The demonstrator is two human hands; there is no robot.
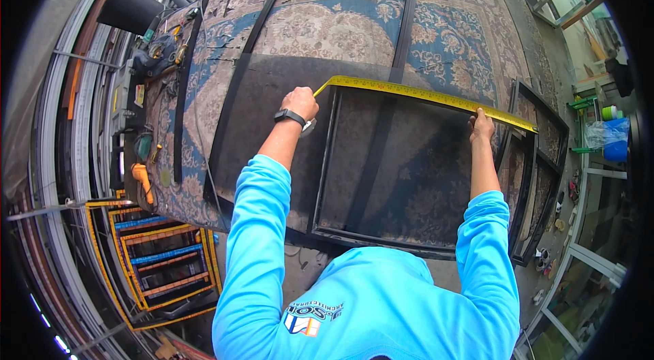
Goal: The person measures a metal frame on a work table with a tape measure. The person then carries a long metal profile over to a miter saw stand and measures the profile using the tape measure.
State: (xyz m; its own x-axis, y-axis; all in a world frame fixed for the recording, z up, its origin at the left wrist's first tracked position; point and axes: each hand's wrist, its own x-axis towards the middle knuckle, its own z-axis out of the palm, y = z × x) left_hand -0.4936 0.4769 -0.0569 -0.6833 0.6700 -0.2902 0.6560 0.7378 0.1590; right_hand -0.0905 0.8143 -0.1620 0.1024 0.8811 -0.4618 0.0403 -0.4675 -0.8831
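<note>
My left hand (300, 104), a dark band on its wrist, is closed round the near end of a yellow tape measure (409, 92); the fingers mostly hide what lies in the palm. From there the blade rises, bends, then runs right across the top of a black frame (329, 169). My right hand (481, 126) pinches the blade between thumb and fingers near its right part, and the blade's end reaches past it over more black frames (523, 135). Dark see-through mesh (272, 94) lies under and left of the black frame, partly over a larger black frame (411, 26).
A patterned carpet (470, 40) covers the table. Power tools (160, 50) and an orange-handled tool (142, 179) lie along its left edge. Long metal profiles (85, 87) are racked at left, stacked yellow-edged frames (160, 258) lower left. A blue bucket (616, 145) stands at right.
</note>
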